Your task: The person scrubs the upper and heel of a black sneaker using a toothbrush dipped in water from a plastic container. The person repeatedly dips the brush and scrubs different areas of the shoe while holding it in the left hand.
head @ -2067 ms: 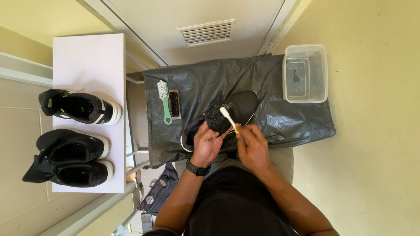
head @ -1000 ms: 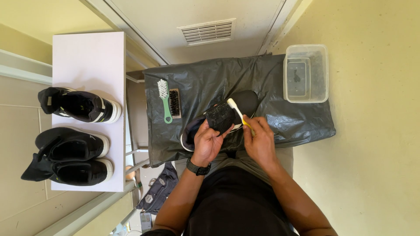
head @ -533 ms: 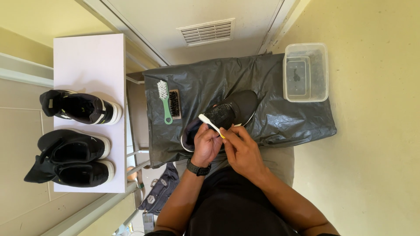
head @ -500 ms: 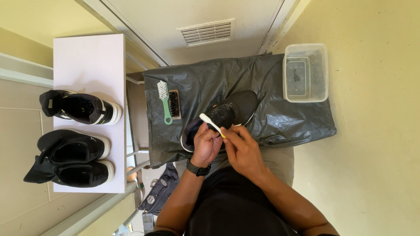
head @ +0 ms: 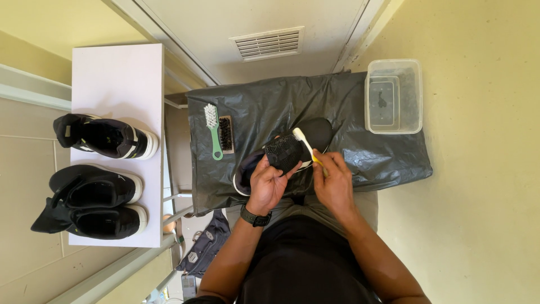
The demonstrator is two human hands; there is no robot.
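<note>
Centre frame, the black mesh sneaker (head: 289, 147) sits on the dark plastic sheet (head: 371, 152), left hand (head: 269, 183) at its lower left, right hand (head: 333, 181) at its lower right with the white-and-yellow toothbrush (head: 306, 146) across it. Left of the sneaker lie the green-handled scrub brush (head: 212, 130) and dark-bristled block brush (head: 226, 134) side by side; the clear plastic tub (head: 393, 96) is upper right. Far left, three black sneakers (head: 95, 177) rest on the white board (head: 121, 79).
</note>
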